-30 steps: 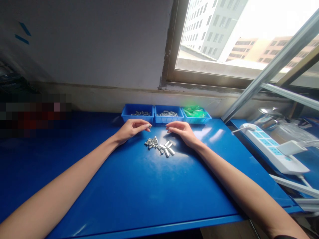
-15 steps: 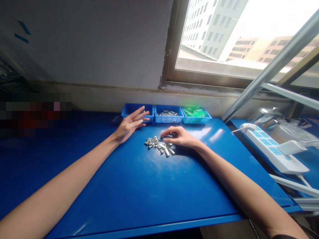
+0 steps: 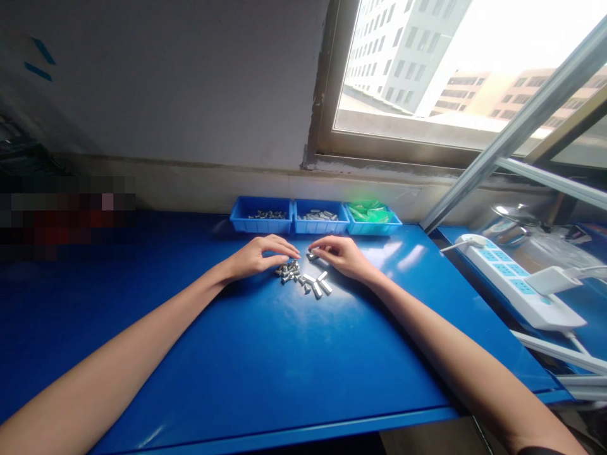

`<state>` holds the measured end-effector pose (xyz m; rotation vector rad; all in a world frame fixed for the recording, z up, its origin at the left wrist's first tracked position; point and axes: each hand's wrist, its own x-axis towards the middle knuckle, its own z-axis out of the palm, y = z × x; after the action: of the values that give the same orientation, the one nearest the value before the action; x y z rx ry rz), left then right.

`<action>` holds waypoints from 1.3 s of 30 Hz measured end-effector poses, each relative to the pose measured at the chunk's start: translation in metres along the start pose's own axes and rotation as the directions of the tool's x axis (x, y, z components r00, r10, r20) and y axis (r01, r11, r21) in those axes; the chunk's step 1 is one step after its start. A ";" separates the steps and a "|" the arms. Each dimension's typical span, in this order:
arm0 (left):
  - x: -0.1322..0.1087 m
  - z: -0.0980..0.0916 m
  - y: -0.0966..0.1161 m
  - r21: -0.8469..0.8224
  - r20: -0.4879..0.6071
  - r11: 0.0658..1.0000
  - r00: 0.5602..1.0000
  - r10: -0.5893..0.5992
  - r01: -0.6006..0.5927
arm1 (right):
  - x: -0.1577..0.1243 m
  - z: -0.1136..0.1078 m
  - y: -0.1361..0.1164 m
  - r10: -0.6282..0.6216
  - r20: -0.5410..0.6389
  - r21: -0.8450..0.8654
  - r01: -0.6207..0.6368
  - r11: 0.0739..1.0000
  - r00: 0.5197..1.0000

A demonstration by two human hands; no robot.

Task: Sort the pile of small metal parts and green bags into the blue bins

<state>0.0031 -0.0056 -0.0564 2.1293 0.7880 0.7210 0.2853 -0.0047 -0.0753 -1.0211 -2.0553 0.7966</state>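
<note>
Over the left side of a heap of short metal bolts point(image 3: 288, 273), my left hand point(image 3: 258, 256) has its fingers stretched out and its thumb apart, the fingertips close to the bolts. My right hand point(image 3: 342, 256) is curled just right of the heap. Its thumb and fingers close around a small metal piece point(image 3: 312, 255), which looks like one of the long metal nuts; the grip partly hides it. Several long metal nuts point(image 3: 317, 289) lie loose on the blue table point(image 3: 265, 366) at the heap's right side.
At the wall stand three blue bins: the left bin point(image 3: 238, 222) holds bolts, the middle bin point(image 3: 303, 227) long metal pieces, the right bin point(image 3: 360, 227) a green bag. A power strip point(image 3: 516, 278) and metal frame point(image 3: 474, 174) are at right.
My left hand has come down from before the left bin to the bolt heap, moving right. My right hand has shifted slightly back and right, away from the long nuts.
</note>
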 end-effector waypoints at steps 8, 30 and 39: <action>-0.001 0.004 -0.001 0.083 -0.068 0.996 0.998 -0.009 0.015 | -0.001 -0.002 -0.004 -0.084 -0.020 -0.045 0.083 0.995 0.996; 0.001 0.009 -0.014 0.206 -0.187 0.978 0.982 0.027 0.012 | 0.002 -0.009 0.002 0.078 -0.194 0.560 0.045 0.827 0.978; 0.000 0.009 -0.010 0.133 -0.220 0.987 0.974 -0.060 0.091 | 0.000 -0.007 -0.005 0.163 -0.082 0.438 -0.111 0.892 0.983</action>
<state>0.0065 -0.0042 -0.0691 2.1574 1.0597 0.8880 0.2889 -0.0052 -0.0675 -0.9370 -1.6160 1.1758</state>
